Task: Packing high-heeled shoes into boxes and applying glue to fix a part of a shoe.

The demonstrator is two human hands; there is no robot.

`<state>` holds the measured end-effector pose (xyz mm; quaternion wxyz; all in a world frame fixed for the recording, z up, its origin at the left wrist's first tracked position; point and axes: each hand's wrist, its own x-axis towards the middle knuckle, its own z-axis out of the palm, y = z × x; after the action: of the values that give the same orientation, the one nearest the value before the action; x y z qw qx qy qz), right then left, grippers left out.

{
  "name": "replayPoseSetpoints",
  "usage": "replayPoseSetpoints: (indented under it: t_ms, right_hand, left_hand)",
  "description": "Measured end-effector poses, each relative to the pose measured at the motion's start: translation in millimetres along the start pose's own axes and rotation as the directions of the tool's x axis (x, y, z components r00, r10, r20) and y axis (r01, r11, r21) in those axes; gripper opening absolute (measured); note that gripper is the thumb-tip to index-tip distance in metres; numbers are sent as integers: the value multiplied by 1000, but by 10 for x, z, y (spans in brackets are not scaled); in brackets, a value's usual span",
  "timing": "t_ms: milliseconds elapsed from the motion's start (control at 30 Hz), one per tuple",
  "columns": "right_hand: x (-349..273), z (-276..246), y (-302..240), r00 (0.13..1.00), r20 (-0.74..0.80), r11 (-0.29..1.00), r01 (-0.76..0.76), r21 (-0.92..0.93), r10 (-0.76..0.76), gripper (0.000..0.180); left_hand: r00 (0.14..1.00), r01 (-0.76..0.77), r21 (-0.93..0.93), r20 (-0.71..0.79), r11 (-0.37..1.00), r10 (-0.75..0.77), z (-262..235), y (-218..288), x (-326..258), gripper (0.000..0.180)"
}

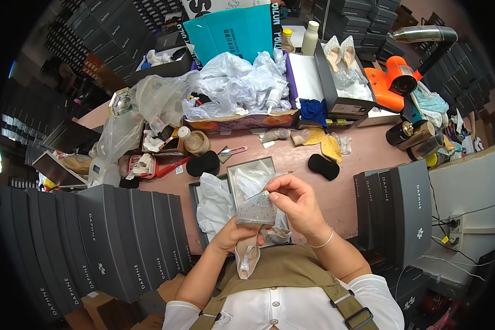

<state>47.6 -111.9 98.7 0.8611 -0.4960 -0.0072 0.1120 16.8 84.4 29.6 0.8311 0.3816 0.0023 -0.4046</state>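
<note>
Head view: the left hand [232,235] grips a beige shoe [249,250] by its sole, while the right hand [294,202] pinches its sparkly clear strap [257,209] (apparently mid-adjustment). Just beyond both hands, an open box [231,170] lined with tissue paper [214,201] waits; packing seems not yet done.

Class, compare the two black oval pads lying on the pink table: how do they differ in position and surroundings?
The left black pad lies close to the open grey box, beside a small scraper tool. The right black pad lies apart on bare table, below a yellow insole piece. The left one looks wider and rounder; the right one sits slanted. Both are flat, dark and untouched by either hand.
</note>
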Motion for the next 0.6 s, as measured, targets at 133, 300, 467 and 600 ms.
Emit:
replayPoseSetpoints:
  t_ms: [133, 300, 467, 600]
  right_hand:
    - [-6, -10, 3, 1000, 5, 1000, 4, 8, -4, 14]
    - [-11, -19, 6, 1000, 12, 1000, 5, 28, -5, 15]
    - [5, -40, 21, 1000, 21, 1000, 8, 30, -8, 14]
    - [12, -54, 25, 1000, 27, 1000, -3, 24, 3, 14]
  left_hand:
    - [1000, -6, 54, -19, 999, 7, 11, 45, -19, 47]
    - [997, 14, 114, -81, 993, -5, 40, 79, -18, 50]
    - [995, 14, 131, -101, 991, -1, -18, 56, -27, 50]
    - [994, -4, 138, -108, 990, 19, -23, 66, -33, 50]
